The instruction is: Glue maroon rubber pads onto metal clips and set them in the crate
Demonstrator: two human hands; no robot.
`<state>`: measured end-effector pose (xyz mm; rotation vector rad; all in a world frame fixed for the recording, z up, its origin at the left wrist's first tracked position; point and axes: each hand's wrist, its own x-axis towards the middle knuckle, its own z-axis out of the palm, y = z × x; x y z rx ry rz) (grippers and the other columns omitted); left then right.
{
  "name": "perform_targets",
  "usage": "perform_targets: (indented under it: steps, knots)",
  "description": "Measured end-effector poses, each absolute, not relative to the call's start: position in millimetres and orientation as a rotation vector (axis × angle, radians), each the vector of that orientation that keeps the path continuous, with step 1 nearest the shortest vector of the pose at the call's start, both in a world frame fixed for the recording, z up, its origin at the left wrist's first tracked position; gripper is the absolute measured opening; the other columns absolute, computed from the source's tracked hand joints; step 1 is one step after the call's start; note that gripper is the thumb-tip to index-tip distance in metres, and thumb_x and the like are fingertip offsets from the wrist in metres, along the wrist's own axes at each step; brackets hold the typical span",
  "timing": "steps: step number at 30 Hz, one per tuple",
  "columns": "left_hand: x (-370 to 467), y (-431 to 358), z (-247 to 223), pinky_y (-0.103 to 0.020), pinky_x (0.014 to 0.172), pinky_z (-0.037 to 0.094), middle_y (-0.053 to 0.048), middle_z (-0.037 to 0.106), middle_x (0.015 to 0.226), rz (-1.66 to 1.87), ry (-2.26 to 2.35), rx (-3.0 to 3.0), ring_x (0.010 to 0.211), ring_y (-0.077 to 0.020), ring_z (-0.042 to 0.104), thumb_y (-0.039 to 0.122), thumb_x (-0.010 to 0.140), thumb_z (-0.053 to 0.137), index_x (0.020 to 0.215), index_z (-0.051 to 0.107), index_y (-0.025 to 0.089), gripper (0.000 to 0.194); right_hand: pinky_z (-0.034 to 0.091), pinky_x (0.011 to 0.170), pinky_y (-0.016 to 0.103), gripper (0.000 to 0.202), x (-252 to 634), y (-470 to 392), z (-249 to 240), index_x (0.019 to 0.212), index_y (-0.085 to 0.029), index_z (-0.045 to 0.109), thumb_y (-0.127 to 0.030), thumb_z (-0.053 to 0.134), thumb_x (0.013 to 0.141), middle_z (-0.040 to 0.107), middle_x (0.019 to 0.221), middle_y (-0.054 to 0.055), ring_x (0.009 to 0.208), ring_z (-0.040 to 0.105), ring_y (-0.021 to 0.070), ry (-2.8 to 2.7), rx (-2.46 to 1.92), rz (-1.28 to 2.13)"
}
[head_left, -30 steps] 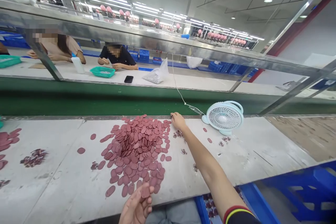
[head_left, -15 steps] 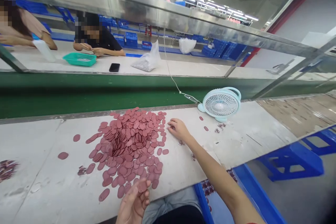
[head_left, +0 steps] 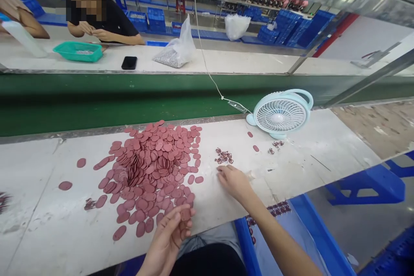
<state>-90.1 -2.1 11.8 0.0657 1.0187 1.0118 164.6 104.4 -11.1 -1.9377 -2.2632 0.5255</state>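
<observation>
My left hand (head_left: 171, 235) pinches one flat, dusty-red oval piece (head_left: 185, 214) between thumb and fingers, close to the table's front edge. In front of it spreads a large heap of the same oval pieces (head_left: 150, 168). On the right of the heap, my right hand (head_left: 234, 182) rests low at the tabletop, fingers curled and pressed together. Whether a small part is between its fingertips cannot be made out. Just beyond those fingertips lies a small cluster of dark red, shiny clip-like parts (head_left: 224, 156).
A light-blue fan (head_left: 280, 114) stands at the back right, with a few more clips (head_left: 277, 144) nearby. Below the table edge, a blue tray (head_left: 310, 224) holds rows of dark red parts. Across the green divider sit a person (head_left: 106, 21), a teal basket (head_left: 79, 54) and a plastic bag (head_left: 176, 49).
My right hand has drawn back toward me from over the clip cluster, which now shows. The left hand keeps its oval piece. The view has tilted downward.
</observation>
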Motion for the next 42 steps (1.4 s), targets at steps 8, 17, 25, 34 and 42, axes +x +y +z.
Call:
perform_targets:
  steps: [8, 17, 25, 34, 42]
  knots:
    - [-59, -21, 4, -0.023, 0.066, 0.059, -0.013, 0.078, 0.104, 1.06, 0.983, 0.015, 0.077, -0.0144, 0.068, 0.034, 0.079, 0.085, 0.107, 0.078, 0.014, 0.036, 0.05, 0.081, 0.03, 0.012, 188, 74, 0, 0.099, -0.023, 0.069, -0.027, 0.058, 0.098, 0.066, 0.1, 0.005, 0.086, 0.067, 0.0196, -2.232, -1.823, 0.595]
    - [-34, -11, 10, -0.021, 0.067, 0.058, -0.016, 0.078, 0.113, 0.986, 0.952, 0.113, 0.081, -0.0152, 0.071, 0.028, 0.083, 0.081, 0.111, 0.078, 0.014, 0.032, 0.051, 0.077, 0.035, 0.005, 182, 77, -14, 0.086, -0.022, 0.066, -0.025, 0.066, 0.09, 0.069, 0.089, 0.006, 0.085, 0.067, 0.0234, -2.034, -1.788, 0.799]
    - [-15, -5, 8, -0.022, 0.066, 0.055, -0.015, 0.078, 0.114, 0.956, 0.9, 0.189, 0.085, -0.0186, 0.072, 0.028, 0.079, 0.085, 0.11, 0.079, 0.016, 0.034, 0.065, 0.071, 0.033, 0.027, 191, 17, 30, 0.115, -0.027, 0.074, -0.04, 0.071, 0.092, 0.077, 0.106, 0.007, 0.092, 0.075, 0.0223, -1.123, -1.385, 1.602]
    - [2, -7, 8, -0.028, 0.068, 0.055, -0.011, 0.081, 0.102, 0.93, 0.92, 0.336, 0.081, -0.0208, 0.071, 0.032, 0.075, 0.088, 0.106, 0.081, 0.021, 0.034, 0.064, 0.066, 0.03, 0.01, 172, -7, 43, 0.1, -0.028, 0.078, -0.027, 0.071, 0.093, 0.073, 0.092, 0.004, 0.074, 0.07, 0.0165, -0.972, -1.283, 1.532]
    - [3, -11, 3, -0.028, 0.071, 0.056, -0.008, 0.081, 0.096, 0.95, 0.88, 0.364, 0.078, -0.0183, 0.072, 0.026, 0.079, 0.085, 0.108, 0.08, 0.02, 0.03, 0.063, 0.067, 0.029, 0.008, 166, -8, 42, 0.099, -0.028, 0.077, -0.026, 0.071, 0.093, 0.071, 0.087, 0.002, 0.071, 0.068, 0.0152, -0.988, -1.328, 1.478]
